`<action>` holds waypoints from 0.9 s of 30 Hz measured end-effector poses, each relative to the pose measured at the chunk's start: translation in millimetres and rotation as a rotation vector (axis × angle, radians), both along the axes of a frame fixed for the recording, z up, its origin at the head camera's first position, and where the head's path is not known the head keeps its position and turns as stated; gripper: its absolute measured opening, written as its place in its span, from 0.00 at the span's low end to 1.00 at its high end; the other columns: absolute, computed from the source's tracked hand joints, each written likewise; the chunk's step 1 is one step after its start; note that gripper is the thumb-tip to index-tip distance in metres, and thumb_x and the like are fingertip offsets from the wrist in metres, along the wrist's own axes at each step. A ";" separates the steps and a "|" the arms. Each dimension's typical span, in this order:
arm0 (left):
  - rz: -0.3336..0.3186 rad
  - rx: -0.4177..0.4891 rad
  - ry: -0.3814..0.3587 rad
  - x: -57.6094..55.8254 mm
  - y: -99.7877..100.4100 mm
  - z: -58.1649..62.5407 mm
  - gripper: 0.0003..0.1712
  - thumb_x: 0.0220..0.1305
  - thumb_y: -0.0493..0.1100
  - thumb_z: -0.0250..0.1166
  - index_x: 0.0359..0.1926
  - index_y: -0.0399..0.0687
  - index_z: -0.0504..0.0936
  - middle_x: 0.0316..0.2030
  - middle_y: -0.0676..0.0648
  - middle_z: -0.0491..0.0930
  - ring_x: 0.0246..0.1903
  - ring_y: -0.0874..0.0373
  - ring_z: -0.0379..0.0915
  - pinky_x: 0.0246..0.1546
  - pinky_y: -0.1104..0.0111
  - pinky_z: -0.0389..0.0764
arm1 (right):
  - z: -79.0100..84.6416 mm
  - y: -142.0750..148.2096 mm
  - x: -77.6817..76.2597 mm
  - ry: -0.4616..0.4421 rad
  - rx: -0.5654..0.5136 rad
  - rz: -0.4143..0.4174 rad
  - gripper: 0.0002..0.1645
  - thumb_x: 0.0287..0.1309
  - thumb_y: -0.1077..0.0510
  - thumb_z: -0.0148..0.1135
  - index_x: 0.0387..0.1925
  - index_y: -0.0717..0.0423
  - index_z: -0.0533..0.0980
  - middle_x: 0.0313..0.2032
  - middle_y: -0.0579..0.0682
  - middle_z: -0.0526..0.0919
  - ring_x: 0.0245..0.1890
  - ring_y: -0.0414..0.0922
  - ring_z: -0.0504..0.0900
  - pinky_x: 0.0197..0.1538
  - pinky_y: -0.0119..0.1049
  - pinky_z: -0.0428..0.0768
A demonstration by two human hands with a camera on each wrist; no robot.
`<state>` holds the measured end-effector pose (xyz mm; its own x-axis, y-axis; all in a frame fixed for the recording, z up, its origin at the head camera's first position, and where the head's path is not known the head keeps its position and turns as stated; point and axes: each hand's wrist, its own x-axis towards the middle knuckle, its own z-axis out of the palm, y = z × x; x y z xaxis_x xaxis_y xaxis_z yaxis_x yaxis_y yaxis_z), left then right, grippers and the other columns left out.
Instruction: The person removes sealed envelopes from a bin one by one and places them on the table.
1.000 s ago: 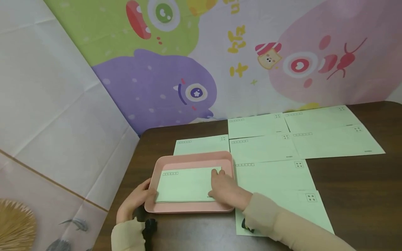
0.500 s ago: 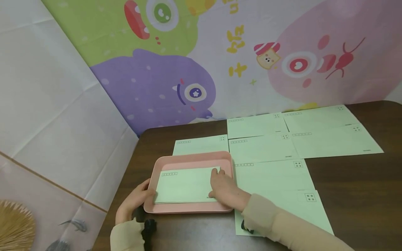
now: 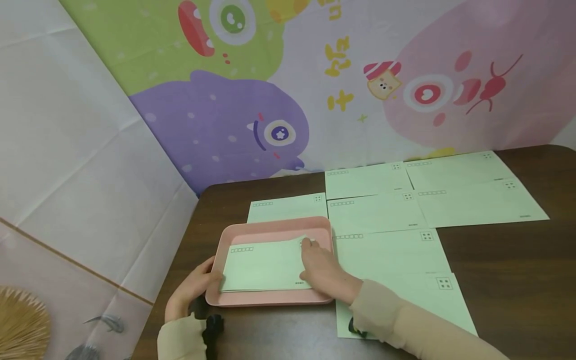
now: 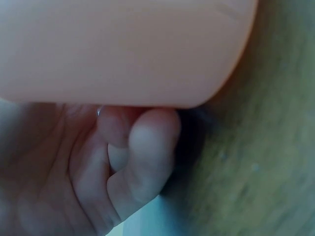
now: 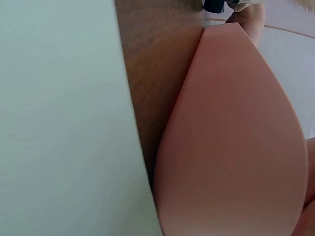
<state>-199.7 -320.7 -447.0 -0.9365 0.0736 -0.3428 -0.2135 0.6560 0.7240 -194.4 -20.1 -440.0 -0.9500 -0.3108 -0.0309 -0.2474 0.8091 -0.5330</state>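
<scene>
A pink tray lies on the dark wooden table with a stack of pale green envelopes in it. My left hand grips the tray's left side, thumb over the rim; in the left wrist view its curled fingers touch the tray from outside. At the stack's right end my right hand pinches the top envelope, whose upper right corner is bent up. The right wrist view shows the tray's outer wall, with little of the right hand visible.
Several pale green envelopes lie in rows to the right of the tray and behind it, some overlapping. One envelope is partly hidden by the tray's far rim. A cartoon cloth hangs behind the table.
The top envelope's right end has lifted and bent upward under my right fingers, which have shifted slightly. My left hand stays on the tray.
</scene>
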 end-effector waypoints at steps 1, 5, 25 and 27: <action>-0.004 0.000 0.002 0.0 -0.4 -0.2 0.36 0.57 0.39 0.51 0.66 0.34 0.54 0.61 0.32 0.60 0.58 0.41 0.59 0.58 0.46 0.59 | -0.2 0.9 -0.2 0.009 -0.014 0.008 0.40 0.42 0.60 0.68 0.56 0.72 0.62 0.42 0.62 0.76 0.34 0.49 0.77 0.39 0.41 0.77; -0.002 0.012 0.007 0.3 -0.6 -0.5 0.35 0.57 0.39 0.51 0.66 0.34 0.55 0.60 0.32 0.62 0.57 0.42 0.60 0.58 0.46 0.59 | -0.3 4.6 -1.6 0.044 -0.102 0.046 0.23 0.44 0.64 0.64 0.44 0.64 0.67 0.28 0.51 0.75 0.26 0.44 0.71 0.29 0.34 0.72; -0.022 0.032 0.031 0.3 -1.7 -1.3 0.33 0.59 0.37 0.52 0.65 0.33 0.56 0.59 0.31 0.63 0.58 0.41 0.59 0.58 0.47 0.59 | 5.9 21.2 8.7 -0.042 -0.542 0.056 0.10 0.50 0.61 0.61 0.34 0.58 0.70 0.17 0.41 0.64 0.14 0.34 0.56 0.27 0.25 0.63; -0.027 0.035 0.036 0.4 -1.6 -1.5 0.32 0.59 0.37 0.52 0.64 0.33 0.57 0.59 0.31 0.63 0.58 0.40 0.59 0.58 0.47 0.59 | 8.0 22.9 10.3 -0.044 -0.548 0.056 0.08 0.51 0.61 0.61 0.31 0.56 0.69 0.17 0.41 0.64 0.14 0.34 0.55 0.24 0.25 0.61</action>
<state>-199.4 -322.2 -448.4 -0.9457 0.1102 -0.3057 -0.1697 0.6349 0.7537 -184.1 2.9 -432.0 -0.9331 -0.3421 0.1106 -0.2500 0.3963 -0.8834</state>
